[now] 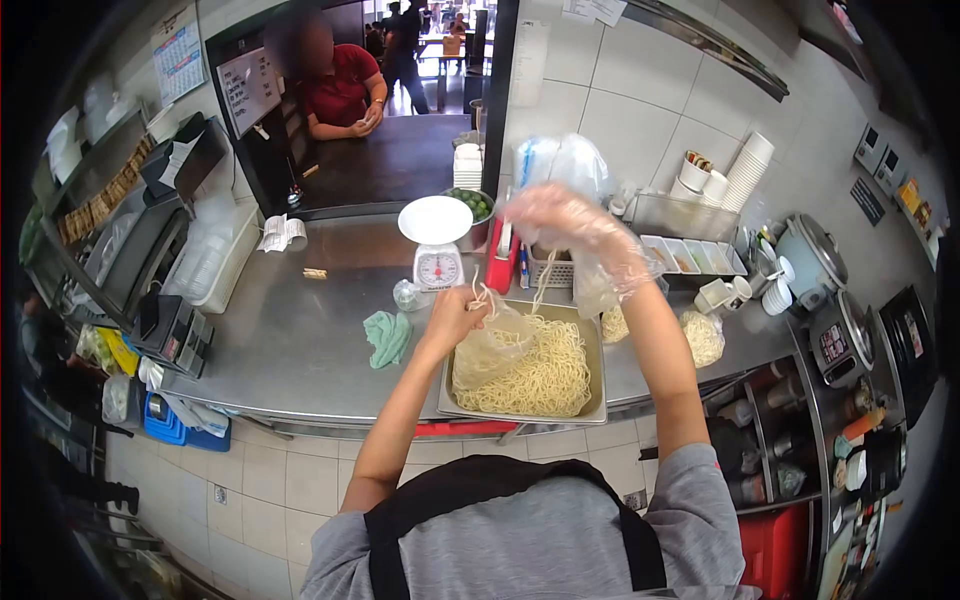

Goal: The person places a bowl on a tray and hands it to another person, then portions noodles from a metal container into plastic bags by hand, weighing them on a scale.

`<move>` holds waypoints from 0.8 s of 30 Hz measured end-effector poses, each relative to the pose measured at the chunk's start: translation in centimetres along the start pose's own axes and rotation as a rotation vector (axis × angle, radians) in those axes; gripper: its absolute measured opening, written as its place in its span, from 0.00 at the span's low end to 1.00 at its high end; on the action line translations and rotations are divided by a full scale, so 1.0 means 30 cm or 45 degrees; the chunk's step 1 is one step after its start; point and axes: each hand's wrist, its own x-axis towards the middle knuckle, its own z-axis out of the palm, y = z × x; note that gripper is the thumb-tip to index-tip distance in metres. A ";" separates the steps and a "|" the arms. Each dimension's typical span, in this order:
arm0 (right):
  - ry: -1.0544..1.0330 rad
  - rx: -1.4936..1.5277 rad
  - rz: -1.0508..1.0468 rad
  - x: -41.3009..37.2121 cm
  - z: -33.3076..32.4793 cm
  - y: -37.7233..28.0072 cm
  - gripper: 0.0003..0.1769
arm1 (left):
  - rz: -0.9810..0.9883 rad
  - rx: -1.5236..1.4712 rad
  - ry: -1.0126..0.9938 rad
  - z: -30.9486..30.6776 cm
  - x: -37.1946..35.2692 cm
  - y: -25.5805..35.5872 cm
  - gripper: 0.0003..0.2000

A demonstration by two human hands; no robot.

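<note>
My left hand is closed on the gathered rim of a clear plastic bag, with a few pale strands by the fingers. The bag sags over a metal tray filled with yellow noodles. My right hand, in a loose clear plastic glove, is raised above the tray's far side and slightly blurred. A thin bunch of noodles hangs from beneath it toward the tray; its fingertips are not sharp. Behind my left hand stands a white dial scale with a round pan.
A green cloth and a crumpled clear bag lie left of the tray. Right of it sits a bag of noodles. Condiment containers and stacked cups line the wall. A person in red leans at the serving window.
</note>
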 end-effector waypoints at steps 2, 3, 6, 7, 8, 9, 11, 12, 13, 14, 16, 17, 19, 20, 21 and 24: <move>0.235 0.231 -0.061 -0.046 -0.094 -0.024 0.17 | 0.018 0.133 0.031 -0.010 0.014 -0.014 0.12; 0.218 0.106 -0.033 -0.052 -0.151 -0.032 0.17 | 0.080 0.243 0.064 -0.015 0.018 -0.014 0.14; 0.360 -0.376 0.137 -0.114 -0.147 0.002 0.21 | 0.105 0.262 0.079 -0.035 0.018 0.010 0.18; 0.433 -0.559 0.212 -0.144 -0.134 0.015 0.22 | 0.084 0.212 0.071 -0.046 0.018 0.045 0.20; -0.063 -0.990 0.446 -0.082 -0.176 0.102 0.28 | 0.075 0.219 0.028 -0.064 0.007 0.103 0.19; -0.232 -1.163 0.375 -0.109 -0.134 0.140 0.31 | 0.083 0.180 0.013 -0.055 0.017 0.095 0.18; -0.406 -1.251 0.117 -0.163 -0.029 0.282 0.37 | 0.104 0.115 -0.009 -0.039 0.036 0.060 0.16; -0.406 -1.171 -0.059 -0.167 0.018 0.419 0.40 | 0.182 0.111 0.007 -0.029 0.040 0.039 0.10; -0.299 -0.523 -0.025 -0.165 0.089 0.574 0.42 | 0.262 0.137 0.077 -0.021 0.039 0.026 0.09; -0.134 -0.375 -0.063 -0.183 0.176 0.643 0.43 | 0.345 0.163 0.148 -0.012 0.032 0.016 0.08; 0.077 -0.370 -0.091 -0.214 0.291 0.706 0.42 | 0.498 0.284 0.233 0.006 0.028 -0.024 0.10; 0.126 -0.511 -0.058 -0.227 0.318 0.697 0.40 | 0.568 0.383 0.249 0.005 0.031 -0.063 0.12; -0.092 -0.361 0.310 -0.258 0.303 0.582 0.35 | 0.437 0.443 0.078 -0.029 0.039 -0.092 0.15; -0.241 -0.285 0.337 -0.265 0.263 0.546 0.31 | 0.234 0.401 -0.109 -0.054 0.046 -0.093 0.16; -0.391 -0.205 0.364 -0.265 0.188 0.515 0.27 | 0.027 0.355 -0.297 -0.071 0.050 -0.089 0.18; -0.324 0.200 0.098 -0.236 0.092 0.428 0.15 | -0.197 -0.024 -0.523 -0.125 0.075 0.015 0.20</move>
